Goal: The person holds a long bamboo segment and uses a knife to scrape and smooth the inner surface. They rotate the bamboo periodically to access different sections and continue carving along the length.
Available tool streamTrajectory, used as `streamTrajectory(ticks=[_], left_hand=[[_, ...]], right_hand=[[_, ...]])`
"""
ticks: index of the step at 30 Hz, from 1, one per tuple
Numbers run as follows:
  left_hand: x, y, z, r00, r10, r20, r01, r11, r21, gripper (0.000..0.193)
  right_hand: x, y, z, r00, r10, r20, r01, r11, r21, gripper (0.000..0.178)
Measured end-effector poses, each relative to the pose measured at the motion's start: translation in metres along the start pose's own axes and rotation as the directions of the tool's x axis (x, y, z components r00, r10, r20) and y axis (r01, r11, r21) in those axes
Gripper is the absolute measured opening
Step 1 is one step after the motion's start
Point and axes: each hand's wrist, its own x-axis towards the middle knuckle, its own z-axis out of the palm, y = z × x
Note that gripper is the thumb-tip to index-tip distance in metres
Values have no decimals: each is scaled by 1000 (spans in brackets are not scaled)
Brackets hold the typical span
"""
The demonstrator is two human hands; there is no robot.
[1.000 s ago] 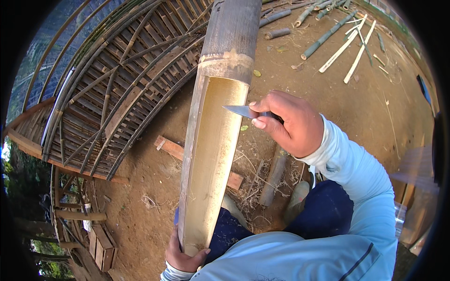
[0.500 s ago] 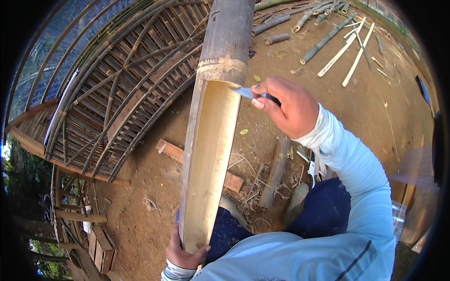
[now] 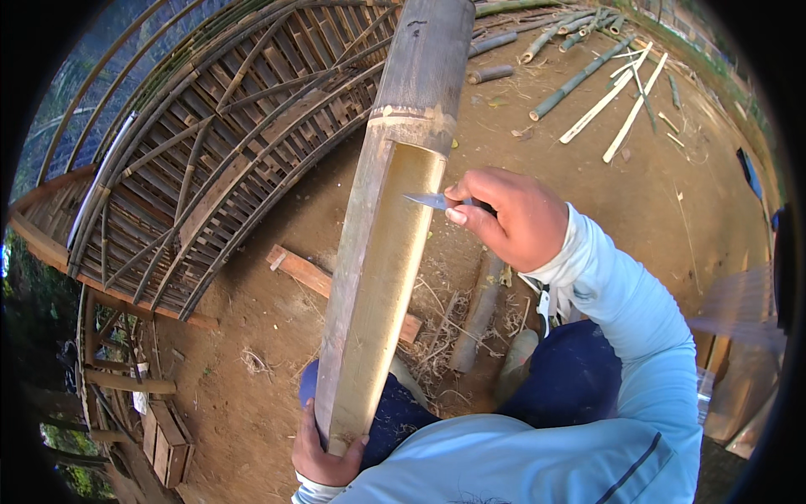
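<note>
A thick bamboo pole (image 3: 348, 244) slants up from my lap past the top of the view. One long section is cut away, and its pale hollow inside shows below a node ring. Wrapped round its lower end is my left hand (image 3: 329, 449), thumb at the cut edge. My right hand (image 3: 512, 214) pinches a knife (image 3: 428, 201) with a short pointed blade; most of the handle is hidden in the fingers. The blade points left across the upper part of the opening, over its right edge. Whether the tip touches the inner wall I cannot tell.
A curved bamboo-slat structure (image 3: 252, 143) stands at the left. Bamboo poles (image 3: 579, 80) and pale split strips (image 3: 634, 109) lie on the ground at the far right. Near my feet are a wooden plank (image 3: 302, 270), a bamboo piece (image 3: 478, 311) and shavings. A wooden box (image 3: 165, 441) sits lower left.
My right hand and the knife have come down from the node end, lower along the opening. The bamboo pole's upper end has shifted right and turned slightly; my left hand keeps its grip.
</note>
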Motion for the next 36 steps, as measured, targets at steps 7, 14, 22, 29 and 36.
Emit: streamTrajectory(ticks=[7,14,22,29,36], left_hand=[[1,-2,-1,1000,-12,7,12,1000,6,100],[3,-2,-5,998,-41,57,41,999,4,101],[3,-5,-4,997,74,15,-74,997,17,102],[12,18,-13,987,-78,141,79,997,3,103],[20,3,-18,978,-17,206,49,987,-155,109]], right_hand=[[5,-2,3,999,25,34,-21,994,-106,17],[2,5,4,995,-60,-82,43,980,-196,19],[-3,-1,1,998,-24,-58,17,991,-130,22],[-12,9,-7,994,28,-103,-42,991,-130,21],[-39,17,13,930,303,-206,-199,890,411,46]])
